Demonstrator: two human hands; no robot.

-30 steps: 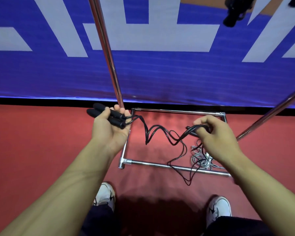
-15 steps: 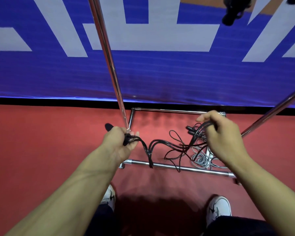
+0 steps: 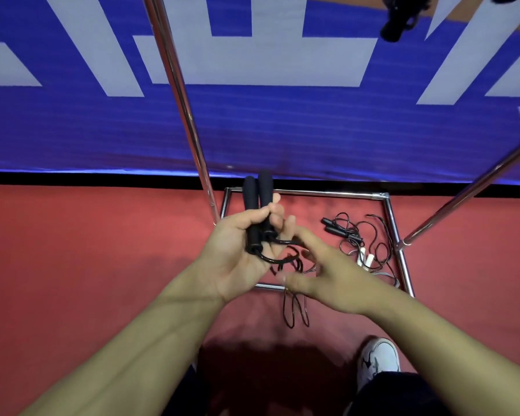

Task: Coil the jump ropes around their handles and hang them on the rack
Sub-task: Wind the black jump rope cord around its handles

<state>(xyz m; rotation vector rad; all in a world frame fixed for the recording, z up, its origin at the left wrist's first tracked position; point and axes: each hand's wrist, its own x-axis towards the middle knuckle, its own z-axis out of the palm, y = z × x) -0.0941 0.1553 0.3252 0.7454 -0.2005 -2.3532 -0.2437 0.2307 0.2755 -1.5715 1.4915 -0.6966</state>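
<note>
Large pale block shapes run across the blue banner [image 3: 252, 130] behind the rack (seemingly parts of oversized characters, cut off by the frame's top edge), but no word, brand, number or label can be read anywhere.

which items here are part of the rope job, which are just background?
Job:
- black handles, gripped in left hand
- black rope, blurred right hand working it
- other ropes on the floor
- rack

Background:
- blue banner
- red floor
- white shoe
</note>
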